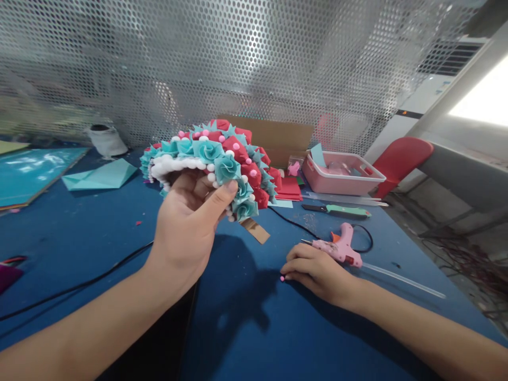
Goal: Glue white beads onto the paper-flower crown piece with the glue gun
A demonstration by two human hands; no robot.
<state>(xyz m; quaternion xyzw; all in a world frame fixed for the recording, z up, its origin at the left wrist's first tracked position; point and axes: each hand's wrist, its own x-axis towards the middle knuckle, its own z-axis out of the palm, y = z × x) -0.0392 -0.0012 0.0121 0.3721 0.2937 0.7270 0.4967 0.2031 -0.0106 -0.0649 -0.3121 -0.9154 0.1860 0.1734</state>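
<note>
My left hand (186, 222) is closed around the rim of a curved craft piece (212, 151) and holds it above the table. Teal and red folded-paper flowers cover the piece, dotted with pink balls and edged with white pom-poms. Its underside is partly hidden by my fingers. Low at the tabletop, my right hand (313, 270) has its fingers pinched together at a small pink pom-pom (282, 278). Just behind that hand lies a pink glue gun (337, 246) with a clear glue stick (405, 280) sticking out of its back.
A green-handled knife (337, 210) lies beyond the glue gun, near a pink basket (341, 180). Black cords cross the blue table (222, 338). A brown cardboard strip (256, 231) sits below the craft piece. Teal folded paper (101, 175) is at left; a perforated metal screen (198, 58) rises behind.
</note>
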